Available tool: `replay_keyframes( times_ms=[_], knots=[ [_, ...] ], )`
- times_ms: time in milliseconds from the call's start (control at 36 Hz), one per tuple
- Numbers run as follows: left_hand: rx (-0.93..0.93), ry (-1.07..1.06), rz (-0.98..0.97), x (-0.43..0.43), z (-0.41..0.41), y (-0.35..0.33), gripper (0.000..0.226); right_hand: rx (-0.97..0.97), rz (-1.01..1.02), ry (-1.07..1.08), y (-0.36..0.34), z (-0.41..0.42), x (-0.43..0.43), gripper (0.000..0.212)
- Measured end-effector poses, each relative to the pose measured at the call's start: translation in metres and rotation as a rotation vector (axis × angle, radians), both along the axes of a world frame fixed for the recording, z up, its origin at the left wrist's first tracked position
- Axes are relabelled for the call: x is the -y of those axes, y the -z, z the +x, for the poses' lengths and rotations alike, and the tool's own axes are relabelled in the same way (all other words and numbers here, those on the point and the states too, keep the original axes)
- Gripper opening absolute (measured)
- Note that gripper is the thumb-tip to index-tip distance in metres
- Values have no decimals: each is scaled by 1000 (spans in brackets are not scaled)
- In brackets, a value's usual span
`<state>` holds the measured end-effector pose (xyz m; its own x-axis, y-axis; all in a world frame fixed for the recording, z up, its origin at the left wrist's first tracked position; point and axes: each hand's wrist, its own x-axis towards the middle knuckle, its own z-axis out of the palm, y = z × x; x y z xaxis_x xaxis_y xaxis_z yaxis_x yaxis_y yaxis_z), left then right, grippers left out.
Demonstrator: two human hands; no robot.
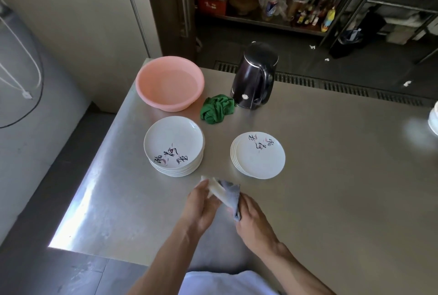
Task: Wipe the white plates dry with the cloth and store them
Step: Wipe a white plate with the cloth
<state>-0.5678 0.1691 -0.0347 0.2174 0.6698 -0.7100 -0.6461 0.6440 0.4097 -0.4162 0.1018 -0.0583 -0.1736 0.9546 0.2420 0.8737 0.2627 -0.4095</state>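
Plate stacks: two stood, left stack (174, 143) and right stack (260, 159)
Held plate (217, 191): one
Cloths: two, grey cloth (233, 196) and green cloth (216, 109)
Basin (169, 82): one
Kettle (254, 76): one

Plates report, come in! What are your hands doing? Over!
Left hand grips one white plate. Right hand holds grey cloth against it. Two plate stacks sit on steel table. Nothing blocks them.

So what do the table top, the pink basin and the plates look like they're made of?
Table top: likely brushed stainless steel, dull grey sheen with a bright glare strip. Pink basin: probably plastic, evenly coloured, smooth thin rim. Plates: glossy white with printed characters, ceramic or melamine; the look leaves that open.
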Motion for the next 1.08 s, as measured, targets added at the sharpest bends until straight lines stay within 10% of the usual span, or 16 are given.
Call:
replay_keyframes(
  times_ms=[167, 500, 778, 972, 1083],
  knots=[
    [-742, 248, 6, 17, -12, 25, 39, -631, -482, 636, -10, 20, -25, 21],
    [-445, 393, 73, 49, -13, 19, 33, -615, -609, 840, 12, 34, -3, 23],
    [-495, 395, 139, 43, 3, 2, 33, 17, -639, 333, 6, 5, -14, 65],
    [-472, 380, 154, 37, 8, 4, 37, -515, -755, 19, -20, -11, -2, 57],
    [-486, 272, 100, 39, -3, 7, 36, -250, -729, -88, -18, 19, 5, 55]
  ],
)
